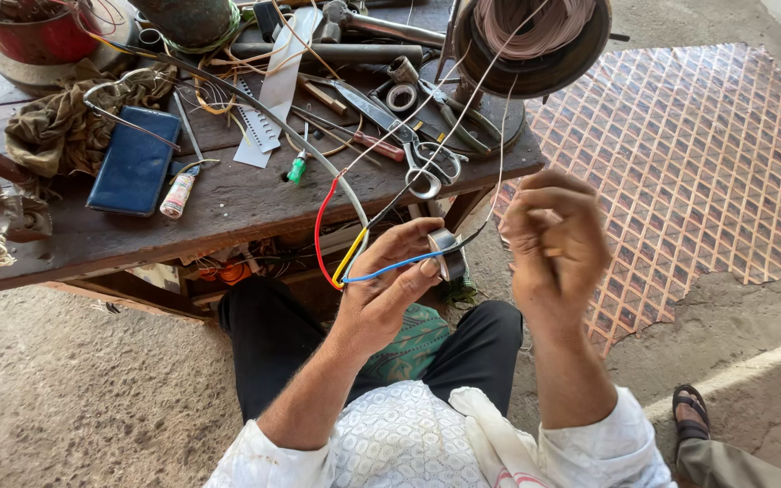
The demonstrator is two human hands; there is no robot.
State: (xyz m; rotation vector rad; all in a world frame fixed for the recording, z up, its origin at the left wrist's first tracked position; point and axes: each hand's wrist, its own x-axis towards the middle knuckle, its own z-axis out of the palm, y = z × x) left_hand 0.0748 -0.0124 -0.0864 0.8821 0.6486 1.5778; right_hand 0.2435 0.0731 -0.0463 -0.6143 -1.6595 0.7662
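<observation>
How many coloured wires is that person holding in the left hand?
3: the red wire loops out leftmost, the yellow wire beside it, the blue wire crossing the left hand. More may be hidden.

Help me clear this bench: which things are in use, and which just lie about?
In use: left hand holding coloured wires; right hand pinching thin wire from the spool.
Lying about: scissors, blue case, green screwdriver, cloth.

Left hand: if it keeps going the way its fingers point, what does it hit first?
Probably the right hand. The left hand holds coloured wires and a tape roll, fingers pointing right; depth unclear.
</observation>
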